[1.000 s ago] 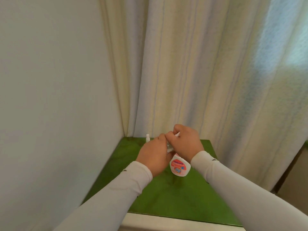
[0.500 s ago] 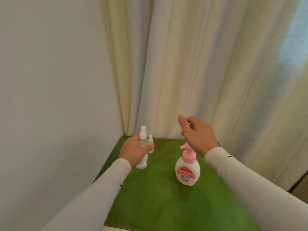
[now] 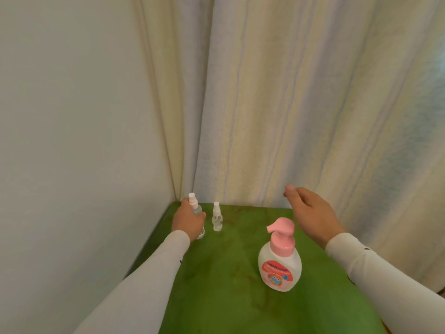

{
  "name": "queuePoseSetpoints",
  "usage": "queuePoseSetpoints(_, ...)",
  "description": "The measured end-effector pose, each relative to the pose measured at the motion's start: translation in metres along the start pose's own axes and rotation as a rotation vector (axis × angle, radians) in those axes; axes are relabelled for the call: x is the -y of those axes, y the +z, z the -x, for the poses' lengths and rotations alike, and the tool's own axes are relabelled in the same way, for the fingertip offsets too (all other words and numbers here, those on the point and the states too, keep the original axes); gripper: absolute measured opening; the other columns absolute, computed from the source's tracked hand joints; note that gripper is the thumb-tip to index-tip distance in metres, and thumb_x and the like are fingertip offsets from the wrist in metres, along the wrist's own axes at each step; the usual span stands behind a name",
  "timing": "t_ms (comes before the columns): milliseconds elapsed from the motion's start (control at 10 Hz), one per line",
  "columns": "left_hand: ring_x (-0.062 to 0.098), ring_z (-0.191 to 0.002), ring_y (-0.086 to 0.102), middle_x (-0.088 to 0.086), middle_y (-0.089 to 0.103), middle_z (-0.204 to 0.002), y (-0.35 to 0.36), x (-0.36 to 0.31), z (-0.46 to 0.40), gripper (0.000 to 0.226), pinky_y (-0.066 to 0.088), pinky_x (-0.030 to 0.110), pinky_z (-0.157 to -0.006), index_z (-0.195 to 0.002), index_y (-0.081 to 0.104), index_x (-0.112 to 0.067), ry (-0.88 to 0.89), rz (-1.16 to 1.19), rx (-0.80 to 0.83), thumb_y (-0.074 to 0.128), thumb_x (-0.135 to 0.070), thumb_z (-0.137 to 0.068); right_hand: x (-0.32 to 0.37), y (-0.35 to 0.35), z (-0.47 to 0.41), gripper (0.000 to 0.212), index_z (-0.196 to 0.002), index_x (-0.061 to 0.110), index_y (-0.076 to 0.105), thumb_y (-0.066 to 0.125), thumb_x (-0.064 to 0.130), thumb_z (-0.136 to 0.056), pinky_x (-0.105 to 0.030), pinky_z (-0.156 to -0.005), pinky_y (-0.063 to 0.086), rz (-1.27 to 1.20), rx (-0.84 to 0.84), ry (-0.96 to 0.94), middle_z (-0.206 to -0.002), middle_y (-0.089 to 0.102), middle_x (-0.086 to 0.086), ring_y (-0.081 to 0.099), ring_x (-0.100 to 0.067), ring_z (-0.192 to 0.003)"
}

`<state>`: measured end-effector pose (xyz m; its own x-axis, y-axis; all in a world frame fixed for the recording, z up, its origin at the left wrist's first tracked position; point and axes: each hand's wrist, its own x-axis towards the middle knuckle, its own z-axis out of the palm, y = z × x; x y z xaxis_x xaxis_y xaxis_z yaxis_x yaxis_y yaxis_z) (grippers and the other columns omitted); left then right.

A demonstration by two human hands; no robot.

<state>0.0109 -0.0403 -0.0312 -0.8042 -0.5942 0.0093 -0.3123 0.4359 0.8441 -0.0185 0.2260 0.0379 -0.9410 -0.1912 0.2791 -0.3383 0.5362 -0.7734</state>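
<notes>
The left hand (image 3: 189,221) grips a clear spray bottle (image 3: 195,211) at the far left corner of the green counter (image 3: 224,285), its fingers (image 3: 203,216) curled round the bottle's body while the white nozzle sticks up above the knuckles. The bottle stands upright, its base showing just below the hand, close to the counter's left edge. Just beside it on the right stands a second, smaller spray bottle (image 3: 217,217), also upright and apart from the hand.

The right hand (image 3: 310,213) hovers above the far right part of the counter, holding nothing; its fingers are loosely bent, with the thumb (image 3: 289,190) raised toward the curtain (image 3: 301,104). Below and nearer than this hand stands a white pump bottle (image 3: 279,263) with a pink pump head and a red label, not touched by either hand.

Both arms wear pale long sleeves (image 3: 154,271). A plain wall (image 3: 72,116) runs along the left, meeting the curtain at the far corner.
</notes>
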Motion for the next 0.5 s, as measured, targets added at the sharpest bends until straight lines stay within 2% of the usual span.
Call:
queuePoseSetpoints(100,0.022,-0.084,0.056,0.004,0.056,-0.093,0.006,0.003,-0.012,0.033,0.043,0.032,-0.074,-0.119,0.046,-0.014,-0.017,-0.013,0.014,0.058,-0.016,-0.088,-0.002,0.003,-0.004,0.061,-0.102,0.003,0.061,0.029,0.054,-0.094,-0.039,-0.084,0.045,-0.003,0.012,0.018,-0.109,0.065,-0.016,0.057,-0.030,-0.104)
queuePoseSetpoints(300,0.019,-0.074,0.054,0.006,0.055,-0.086,0.014,0.003,-0.025,0.031,0.043,0.029,-0.067,-0.115,0.047,-0.009,0.006,-0.087,0.026,0.056,-0.012,-0.086,-0.006,0.002,-0.007,0.060,-0.101,0.001,0.061,0.030,0.053,-0.094,-0.042,-0.089,0.045,-0.023,0.009,0.045,-0.109,0.063,-0.019,0.056,-0.031,-0.104)
queuePoseSetpoints(400,0.015,-0.071,0.054,0.003,0.054,-0.084,0.013,0.004,-0.021,0.038,0.041,0.025,-0.060,-0.120,0.044,-0.011,0.005,-0.084,0.046,0.056,-0.011,-0.085,-0.005,0.001,-0.004,0.061,-0.101,0.002,0.060,0.029,0.054,-0.094,-0.042,-0.088,0.045,-0.007,0.019,0.053,-0.109,0.064,-0.017,0.056,-0.030,-0.104)
queuePoseSetpoints(500,0.010,-0.074,0.054,0.001,0.055,-0.092,0.010,0.004,-0.016,0.056,0.037,0.019,-0.055,-0.131,0.038,-0.017,0.040,-0.013,0.040,0.062,-0.008,-0.081,-0.007,0.001,-0.002,0.063,-0.102,0.001,0.060,0.028,0.055,-0.094,-0.042,-0.090,0.045,-0.018,0.002,0.075,-0.110,0.063,-0.018,0.056,-0.030,-0.105)
